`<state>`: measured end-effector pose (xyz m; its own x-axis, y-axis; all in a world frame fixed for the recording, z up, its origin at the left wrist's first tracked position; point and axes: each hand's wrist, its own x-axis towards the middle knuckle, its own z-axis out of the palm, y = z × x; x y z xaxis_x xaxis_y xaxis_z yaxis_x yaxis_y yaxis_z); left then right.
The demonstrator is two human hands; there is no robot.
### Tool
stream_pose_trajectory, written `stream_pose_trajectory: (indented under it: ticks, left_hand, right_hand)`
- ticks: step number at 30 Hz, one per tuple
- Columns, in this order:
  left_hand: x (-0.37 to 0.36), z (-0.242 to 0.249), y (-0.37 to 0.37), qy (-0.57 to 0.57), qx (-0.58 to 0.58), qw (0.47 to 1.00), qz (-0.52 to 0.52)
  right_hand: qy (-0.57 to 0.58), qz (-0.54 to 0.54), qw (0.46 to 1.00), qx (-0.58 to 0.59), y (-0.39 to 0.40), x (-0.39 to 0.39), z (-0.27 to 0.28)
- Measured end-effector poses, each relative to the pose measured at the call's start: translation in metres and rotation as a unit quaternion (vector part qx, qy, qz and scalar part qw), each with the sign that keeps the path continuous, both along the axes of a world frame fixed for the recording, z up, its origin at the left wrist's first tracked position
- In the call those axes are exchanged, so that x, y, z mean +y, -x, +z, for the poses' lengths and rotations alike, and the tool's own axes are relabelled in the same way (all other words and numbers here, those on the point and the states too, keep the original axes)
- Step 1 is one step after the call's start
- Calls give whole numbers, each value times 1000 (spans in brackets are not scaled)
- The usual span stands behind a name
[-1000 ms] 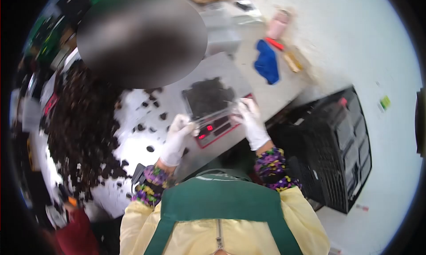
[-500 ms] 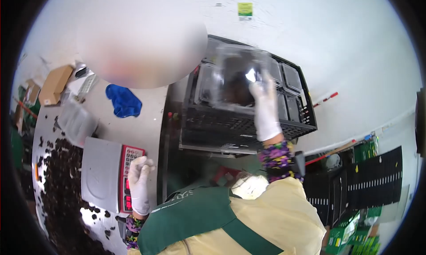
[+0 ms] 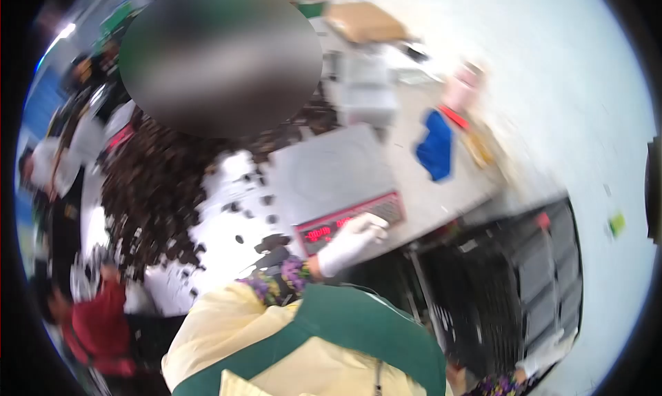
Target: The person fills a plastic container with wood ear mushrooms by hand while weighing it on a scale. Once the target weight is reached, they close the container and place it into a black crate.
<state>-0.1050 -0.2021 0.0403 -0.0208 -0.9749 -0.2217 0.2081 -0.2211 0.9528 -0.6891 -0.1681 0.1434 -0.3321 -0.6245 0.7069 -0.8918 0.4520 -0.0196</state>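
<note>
My left hand [image 3: 353, 243], in a white glove, is by the red-edged key panel of the digital scale [image 3: 324, 172]. Its fingers are curled in, and nothing shows in them. The scale's plate is bare and red digits glow on its display. At the lower right, my gloved right hand [image 3: 548, 354] is stretched out at the near end of the black crate [image 3: 476, 299]. Its fingers look extended but are blurred. Clear-lidded plastic boxes [image 3: 545, 275] sit in the crate.
Dark loose pieces [image 3: 158, 196] are heaped across the white table. Beyond the scale stand clear plastic tubs [image 3: 369, 96], a cardboard box [image 3: 365, 22] and a blue cloth [image 3: 436, 146]. A person in a red top [image 3: 100, 327] is at the left, others farther back.
The view has swung left, bringing the heap and other people into sight. My right hand held a clear box above the crate before; now no box shows in it. My left hand stays by the scale.
</note>
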Motion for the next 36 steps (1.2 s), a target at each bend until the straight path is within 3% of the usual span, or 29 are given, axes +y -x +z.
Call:
stream_pose_trajectory:
  ticks: [3, 4, 5, 7, 13, 15, 19, 21, 25, 28, 29, 30, 31, 32, 33, 35, 36]
  left_hand:
    - [20, -26, -30, 8, 110, 992, 59]
    - [32, -25, -44, -2, 97, 992, 75]
    - [41, -22, -56, -13, 87, 992, 87]
    - [61, -20, -81, -10, 83, 988, 133]
    - [131, -38, -159, -46, 48, 961, 270]
    - [154, -42, -176, -80, 54, 943, 317]
    - [186, -78, -194, -39, 25, 913, 405]
    - [193, -59, -188, -57, 78, 864, 494]
    - [214, -95, -189, -71, 41, 811, 579]
    - [221, -130, -190, -152, -155, 726, 652]
    - [218, -136, -193, -157, -153, 725, 652]
    - [214, -143, -197, -140, -232, 714, 646]
    - [212, -149, -202, -122, -309, 699, 634]
    - [207, -140, -211, -182, -374, 707, 572]
    - [200, -143, -217, -185, -371, 709, 570]
    - [180, -148, -231, -225, -525, 663, 483]
    - [169, -149, -239, -223, -525, 667, 480]
  right_hand:
    - [38, 204, 977, -45, -114, -63, 9]
    - [46, 289, 954, -69, -155, -80, 17]
    - [25, 344, 938, 19, -190, -95, 22]
    - [-3, 386, 921, 46, -260, -123, 14]
    - [-92, 557, 823, -61, -419, -199, -22]
    - [-106, 584, 803, -51, -465, -220, -35]
    - [-230, 614, 754, -48, -532, -295, -76]
    - [-249, 626, 738, -26, -554, -338, -104]
    - [-257, 641, 720, 75, -587, -420, -165]
    - [-304, 604, 721, 151, -597, -435, -183]
    - [-334, 569, 726, 194, -599, -440, -186]
    - [-339, 569, 723, 197, -600, -446, -188]
    - [-326, 591, 712, 194, -599, -453, -188]
    - [-314, 612, 701, 191, -597, -458, -187]
    - [-318, 610, 700, 194, -596, -458, -180]
    - [-368, 587, 717, 82, -596, -459, -164]
    - [-369, 583, 719, 82, -593, -468, -162]
